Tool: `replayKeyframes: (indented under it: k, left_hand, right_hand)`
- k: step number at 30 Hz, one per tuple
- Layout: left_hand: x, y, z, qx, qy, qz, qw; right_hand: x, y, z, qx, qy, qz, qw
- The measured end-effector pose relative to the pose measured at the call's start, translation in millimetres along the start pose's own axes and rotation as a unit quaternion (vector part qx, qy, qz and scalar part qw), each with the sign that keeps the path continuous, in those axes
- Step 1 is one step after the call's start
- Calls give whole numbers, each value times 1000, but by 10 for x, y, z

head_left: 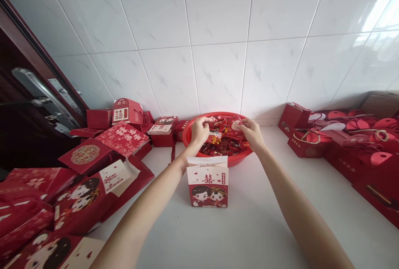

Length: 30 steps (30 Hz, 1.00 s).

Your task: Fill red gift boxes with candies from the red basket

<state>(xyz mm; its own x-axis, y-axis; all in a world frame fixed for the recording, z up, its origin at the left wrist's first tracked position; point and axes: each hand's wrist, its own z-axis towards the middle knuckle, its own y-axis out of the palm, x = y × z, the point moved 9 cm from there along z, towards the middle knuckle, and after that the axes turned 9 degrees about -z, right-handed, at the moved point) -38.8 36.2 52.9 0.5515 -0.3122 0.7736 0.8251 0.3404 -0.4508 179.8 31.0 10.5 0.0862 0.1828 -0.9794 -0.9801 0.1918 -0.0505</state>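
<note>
A red plastic basket (233, 160) holding wrapped candies (222, 145) stands against the tiled wall. Over its left side, my left hand (200, 130) is closed, with its fingertips at a shiny wrapped candy. My right hand (251, 133) pinches a red packet with a pale round print (236, 124) over the basket's right side. In front of the basket stands an upright red and white box (208, 184) with two cartoon figures, its top flaps raised; its inside is hidden.
Many red gift boxes (84, 155) are piled at the left, near a dark door with a metal handle (40, 90). More red boxes (311, 142) with cord handles line the right side. White tiles (218, 74) rise behind.
</note>
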Motion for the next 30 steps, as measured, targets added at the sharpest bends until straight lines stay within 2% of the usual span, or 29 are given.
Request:
replayKeyframes:
  k: [4,7,8,10,12,13,15,19,25,30]
  left_hand:
    - [79,64,-13,-32,38,29,998]
    - [173,152,-41,-73,100,41,991]
    - [228,219,-71,-109,131,39,985]
    - [334,438,-202,-237,188,36,952]
    - [389,672,-420,-389,219,50,893]
    - [397,751,-517,-444,225,66,865]
    - [393,849,-623,-496,232,120,828]
    - [318,968,-610,-494,221,252,803]
    - [247,1105,-615,-493,214,326,778]
    - [164,1172,-577,-459,190,366,787]
  right_hand:
    - [1,3,10,-4,-5,1,1000]
    - [-5,0,14,-1,-5,3,1000]
    - [-5,-5,13,2,-2,6,1000]
    - [0,-16,11,11,10,15,1000]
    - [6,-26,7,19,20,27,999]
    - [7,-28,7,21,21,33,999]
    - [9,-29,12,22,19,42,999]
    - [42,-42,26,29,25,48,998]
    - [35,-80,21,47,29,55,997]
    - [46,-81,51,41,8,32,999]
